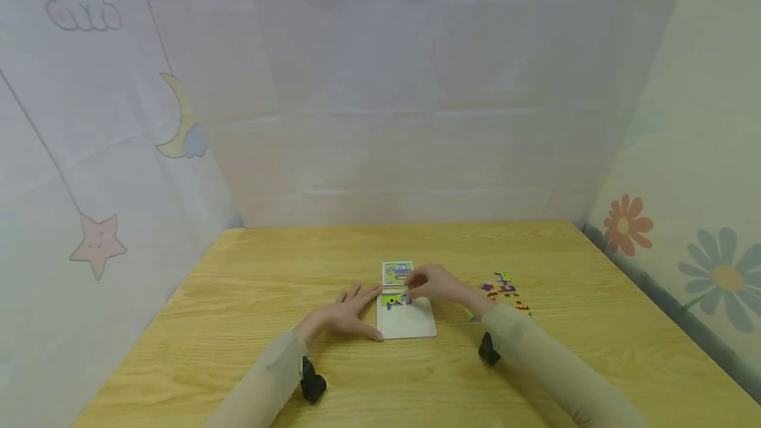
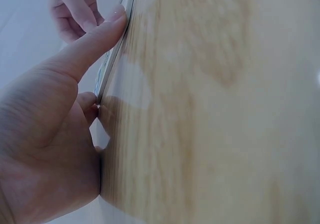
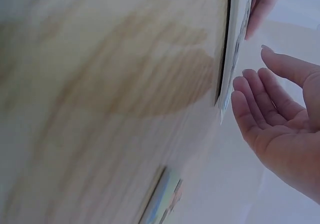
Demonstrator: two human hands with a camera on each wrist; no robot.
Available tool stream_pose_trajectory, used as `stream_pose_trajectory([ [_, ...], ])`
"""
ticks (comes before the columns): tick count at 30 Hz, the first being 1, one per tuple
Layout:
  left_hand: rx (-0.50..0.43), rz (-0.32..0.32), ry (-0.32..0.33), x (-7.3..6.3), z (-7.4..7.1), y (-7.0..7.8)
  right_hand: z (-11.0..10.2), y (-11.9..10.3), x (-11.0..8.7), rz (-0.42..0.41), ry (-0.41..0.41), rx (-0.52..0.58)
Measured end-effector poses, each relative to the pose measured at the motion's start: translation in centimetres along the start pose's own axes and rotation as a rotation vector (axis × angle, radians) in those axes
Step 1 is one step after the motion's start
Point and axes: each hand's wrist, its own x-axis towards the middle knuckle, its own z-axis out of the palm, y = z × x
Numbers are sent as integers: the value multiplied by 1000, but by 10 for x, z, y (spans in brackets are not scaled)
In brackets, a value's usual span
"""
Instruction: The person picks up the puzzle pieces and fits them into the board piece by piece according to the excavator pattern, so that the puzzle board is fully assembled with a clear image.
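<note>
A white puzzle board (image 1: 410, 323) lies flat on the wooden table, with a few colourful puzzle pieces (image 1: 394, 300) set along its top. Just beyond it is a small picture card (image 1: 395, 271) with a white border. My left hand (image 1: 341, 317) rests at the board's left side, thumb and fingers spread along the edge. Over the board's upper right, my right hand (image 1: 438, 284) hovers with bent fingers. In the right wrist view, that hand's thumb stands apart from its fingers (image 3: 250, 101), and nothing shows between them.
Several loose puzzle pieces (image 1: 505, 289) are scattered on the table to the right, partly behind the right forearm. Printed fabric walls (image 1: 380, 98) enclose the back and sides of the table (image 1: 285, 263).
</note>
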Motion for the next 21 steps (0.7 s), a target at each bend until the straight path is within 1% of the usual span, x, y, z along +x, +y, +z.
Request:
stream_pose_trajectory([
  [2, -1, 1, 3, 0, 0, -1, -4, 2, -2, 22, 6, 21],
  [7, 1, 7, 0, 1, 1, -1, -15, 11, -7, 24, 24, 37],
  [10, 9, 13, -1, 0, 2, -1, -23, 12, -13, 21, 61, 59],
  [14, 13, 16, -2, 0, 2, 0, -34, 12, -22, 15, 124, 118],
  [17, 11, 15, -2, -1, 2, 0, -41, 12, -28, 24, 161, 166],
  [21, 16, 16, 5, -1, 2, 0, -50, 16, -33, 53, 206, 192],
])
